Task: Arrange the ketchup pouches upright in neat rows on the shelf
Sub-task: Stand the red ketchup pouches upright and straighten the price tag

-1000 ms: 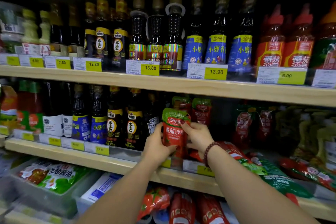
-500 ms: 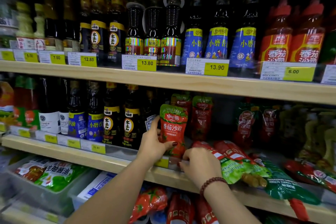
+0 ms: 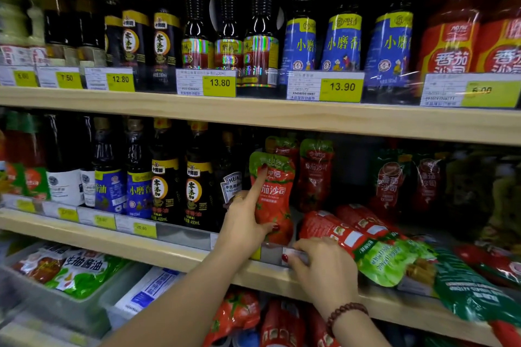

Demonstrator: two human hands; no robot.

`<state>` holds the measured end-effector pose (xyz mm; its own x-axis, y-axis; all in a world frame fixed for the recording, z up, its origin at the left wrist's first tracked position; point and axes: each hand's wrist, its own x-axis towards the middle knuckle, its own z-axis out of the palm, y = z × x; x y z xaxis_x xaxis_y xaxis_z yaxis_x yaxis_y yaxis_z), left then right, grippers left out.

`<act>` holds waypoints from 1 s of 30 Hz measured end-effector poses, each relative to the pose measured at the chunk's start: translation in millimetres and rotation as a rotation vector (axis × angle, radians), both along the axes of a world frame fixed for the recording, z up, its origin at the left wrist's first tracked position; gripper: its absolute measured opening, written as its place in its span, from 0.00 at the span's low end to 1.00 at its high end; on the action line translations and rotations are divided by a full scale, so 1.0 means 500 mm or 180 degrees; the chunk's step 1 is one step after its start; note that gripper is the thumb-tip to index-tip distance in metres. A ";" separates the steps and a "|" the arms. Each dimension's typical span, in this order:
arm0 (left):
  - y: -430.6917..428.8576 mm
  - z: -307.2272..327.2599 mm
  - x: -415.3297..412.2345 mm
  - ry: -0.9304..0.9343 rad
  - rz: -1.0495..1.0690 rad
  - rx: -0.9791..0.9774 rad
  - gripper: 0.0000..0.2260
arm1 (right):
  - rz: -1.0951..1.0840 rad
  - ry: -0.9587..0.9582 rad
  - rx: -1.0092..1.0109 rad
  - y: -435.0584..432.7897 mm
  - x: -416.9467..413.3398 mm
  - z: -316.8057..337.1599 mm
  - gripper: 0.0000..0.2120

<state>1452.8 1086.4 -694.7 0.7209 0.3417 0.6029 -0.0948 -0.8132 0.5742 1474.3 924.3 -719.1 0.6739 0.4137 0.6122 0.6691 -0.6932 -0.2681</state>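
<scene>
- Ketchup pouch (image 3: 277, 194) stands upright at the front edge of the middle shelf (image 3: 180, 251), just right of the dark bottles (image 3: 197, 191).
- Two more upright pouches (image 3: 315, 175) stand behind it, at about 1 o'clock from it.
- Fallen pouches (image 3: 366, 236) lie flat at its 4 o'clock, overhanging the shelf edge.
- A clear bin (image 3: 124, 282) on the lower shelf holds soy sauce packets (image 3: 84, 270).
- My left hand (image 3: 245, 222) grips the standing pouch: thumb across its lower front, index finger stretched up its left side.
- My right hand (image 3: 318, 265) has its fingers curled at the price rail below the pouch; I cannot tell whether they pinch anything.
</scene>
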 end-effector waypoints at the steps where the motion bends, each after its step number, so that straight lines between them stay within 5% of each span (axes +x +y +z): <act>1: 0.000 0.003 0.008 0.0028 0.0000 0.0029 0.51 | 0.0014 -0.0025 0.0002 -0.001 0.000 -0.001 0.10; 30: 0.026 0.001 0.155 0.0191 0.0263 0.0140 0.44 | 0.0297 -0.0578 0.0239 -0.004 0.020 -0.031 0.09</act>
<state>1530.2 1099.6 -694.1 0.7265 0.3757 0.5753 0.0071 -0.8414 0.5404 1484.2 922.3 -734.5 0.5108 0.4178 0.7513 0.7713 -0.6087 -0.1859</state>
